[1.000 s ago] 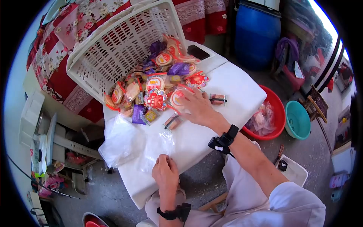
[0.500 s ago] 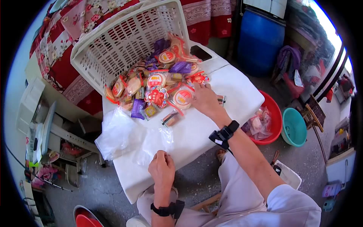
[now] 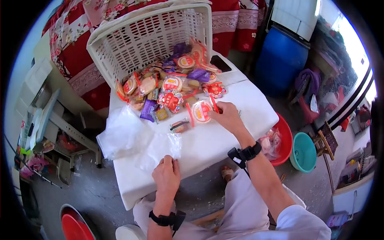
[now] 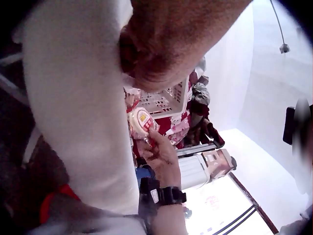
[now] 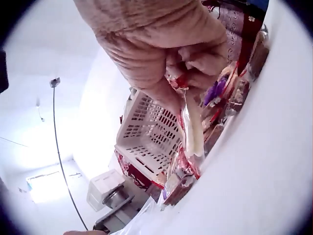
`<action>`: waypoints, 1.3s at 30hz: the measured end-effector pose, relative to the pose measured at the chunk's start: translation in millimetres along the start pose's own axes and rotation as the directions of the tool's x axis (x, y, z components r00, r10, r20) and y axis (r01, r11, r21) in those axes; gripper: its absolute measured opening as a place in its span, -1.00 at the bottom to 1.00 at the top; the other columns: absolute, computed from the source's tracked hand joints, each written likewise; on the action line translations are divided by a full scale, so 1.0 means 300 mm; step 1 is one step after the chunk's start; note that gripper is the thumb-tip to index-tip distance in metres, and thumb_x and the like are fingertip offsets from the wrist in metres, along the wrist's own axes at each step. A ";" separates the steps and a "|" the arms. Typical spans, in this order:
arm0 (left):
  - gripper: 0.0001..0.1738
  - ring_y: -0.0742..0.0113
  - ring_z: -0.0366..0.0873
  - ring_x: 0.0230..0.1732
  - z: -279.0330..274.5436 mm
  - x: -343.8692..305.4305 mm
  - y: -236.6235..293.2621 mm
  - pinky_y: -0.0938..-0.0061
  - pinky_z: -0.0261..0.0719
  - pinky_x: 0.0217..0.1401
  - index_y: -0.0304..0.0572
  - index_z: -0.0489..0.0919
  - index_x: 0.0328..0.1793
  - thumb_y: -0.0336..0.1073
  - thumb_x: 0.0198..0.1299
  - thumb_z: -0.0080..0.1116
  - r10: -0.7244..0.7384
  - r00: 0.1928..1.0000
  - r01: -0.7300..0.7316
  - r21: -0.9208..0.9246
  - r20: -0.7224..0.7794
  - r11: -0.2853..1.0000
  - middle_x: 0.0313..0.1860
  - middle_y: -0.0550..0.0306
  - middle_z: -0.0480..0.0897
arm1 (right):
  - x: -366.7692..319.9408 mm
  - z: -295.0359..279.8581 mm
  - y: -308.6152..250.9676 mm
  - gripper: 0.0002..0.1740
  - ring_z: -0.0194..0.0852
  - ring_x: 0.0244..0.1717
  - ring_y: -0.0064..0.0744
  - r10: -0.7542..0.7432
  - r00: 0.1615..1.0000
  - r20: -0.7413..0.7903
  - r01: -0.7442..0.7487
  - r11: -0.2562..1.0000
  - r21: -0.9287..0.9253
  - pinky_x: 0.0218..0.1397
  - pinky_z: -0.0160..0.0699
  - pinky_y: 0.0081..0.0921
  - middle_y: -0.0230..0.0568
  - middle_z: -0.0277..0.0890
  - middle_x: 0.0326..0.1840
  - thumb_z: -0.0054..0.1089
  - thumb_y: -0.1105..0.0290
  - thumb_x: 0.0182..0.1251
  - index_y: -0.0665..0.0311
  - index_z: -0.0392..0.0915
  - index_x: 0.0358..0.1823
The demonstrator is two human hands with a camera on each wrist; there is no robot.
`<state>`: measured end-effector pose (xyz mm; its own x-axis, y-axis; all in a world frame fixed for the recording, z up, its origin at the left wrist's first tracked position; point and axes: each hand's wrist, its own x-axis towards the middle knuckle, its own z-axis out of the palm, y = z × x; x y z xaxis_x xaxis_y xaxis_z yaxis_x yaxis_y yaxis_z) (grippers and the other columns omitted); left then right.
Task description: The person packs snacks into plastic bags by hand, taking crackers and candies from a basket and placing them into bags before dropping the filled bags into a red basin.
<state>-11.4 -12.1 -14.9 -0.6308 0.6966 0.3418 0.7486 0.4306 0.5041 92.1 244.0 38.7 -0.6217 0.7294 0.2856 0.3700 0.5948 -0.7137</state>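
My right grip [image 3: 227, 117] pinches the red edge of a round wrapped cake [image 3: 200, 112], thumb and fingers curled tight on it, at the near edge of a snack pile [image 3: 172, 84] on the white counter [image 3: 224, 140]. My left grip [image 3: 165, 176] is curled on the near edge of a clear plastic bag [image 3: 158, 146] lying flat before me. A small wrapped sausage packet [image 3: 180, 126] lies between the bag and the cake. The pile spills from a white basket [image 3: 152, 36] tipped on its side. More loose bags [image 3: 120, 134] sit to the left. A dark phone [image 3: 221, 63] lies beyond the pile. A red basin [image 3: 285, 138] and a teal basin [image 3: 304, 153] stand on the floor to the right.
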 end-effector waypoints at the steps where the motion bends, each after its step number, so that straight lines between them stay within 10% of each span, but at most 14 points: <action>1: -0.84 -0.17 0.59 -0.45 -0.001 0.000 0.002 0.04 0.48 -0.39 -0.20 0.43 -0.31 -0.32 0.18 0.16 -0.005 1.000 0.005 -0.001 -0.003 1.000 -0.44 -0.10 0.60 | -0.006 -0.013 0.016 -0.62 0.44 -0.54 -0.24 -0.004 1.000 0.005 0.004 1.000 -0.001 -0.40 0.37 -0.26 -0.06 0.51 -0.57 0.39 0.21 0.03 0.45 0.52 -0.49; 6: -0.84 -0.19 0.58 -0.46 -0.008 0.007 0.015 0.02 0.47 -0.41 -0.24 0.42 -0.34 -0.33 0.22 0.11 -0.005 1.000 0.005 0.009 -0.015 1.000 -0.46 -0.14 0.59 | -0.082 -0.076 -0.056 -0.68 0.32 -0.61 -0.73 0.120 0.970 0.213 -0.219 0.811 0.542 -0.60 0.26 -0.64 -0.42 0.44 -0.59 0.39 0.17 0.16 0.30 0.60 -0.35; 14: -0.84 -0.19 0.55 -0.52 0.013 0.027 -0.009 0.01 0.45 -0.43 -0.24 0.41 -0.39 -0.37 0.22 0.08 -0.010 0.995 0.007 -0.027 -0.100 1.000 -0.60 -0.13 0.55 | -0.230 0.038 -0.125 -0.72 0.39 -0.58 -0.77 0.032 0.898 0.439 -0.259 0.845 0.468 -0.60 0.35 -0.75 -0.47 0.50 -0.52 0.35 0.32 0.20 0.34 0.56 -0.15; 17: -0.85 -0.19 0.54 -0.53 0.014 0.030 -0.013 0.01 0.44 -0.45 -0.23 0.41 -0.40 -0.39 0.22 0.07 -0.017 0.990 0.010 -0.051 -0.140 0.999 -0.63 -0.13 0.54 | -0.251 0.082 -0.083 -0.71 0.41 -0.57 -0.74 -0.101 0.925 0.367 -0.036 0.937 0.349 -0.58 0.38 -0.73 -0.45 0.51 -0.52 0.34 0.35 0.19 0.38 0.55 -0.15; 29: -0.87 0.06 0.56 -0.50 0.000 0.015 0.039 0.24 0.49 -0.53 -0.16 0.52 -0.19 -0.38 0.12 0.16 0.195 0.953 -0.190 0.043 -0.234 0.981 -0.52 0.08 0.49 | -0.247 0.067 -0.064 -0.67 0.32 -0.80 -0.71 0.231 0.616 0.753 -0.649 0.691 0.319 -0.78 0.21 -0.77 -0.41 0.49 -0.70 0.37 0.19 0.19 0.34 0.60 -0.23; 39: -0.75 0.06 0.53 -0.46 0.002 0.019 0.079 0.27 0.51 -0.42 -0.18 0.61 -0.06 -0.45 0.09 0.19 0.260 0.930 -0.256 0.052 -0.261 0.965 -0.41 0.05 0.47 | -0.290 0.116 -0.112 -0.71 0.32 -0.75 -0.73 0.118 0.711 0.693 -0.575 0.666 0.476 -0.74 0.26 -0.75 -0.41 0.50 -0.60 0.32 0.18 0.27 0.29 0.57 -0.30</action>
<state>3.0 2.6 -1.6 -0.4447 0.6101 0.6558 0.8946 0.2671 0.3582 109.7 148.7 15.5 -0.8768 0.3546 -0.3249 0.2751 -0.1843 -0.9436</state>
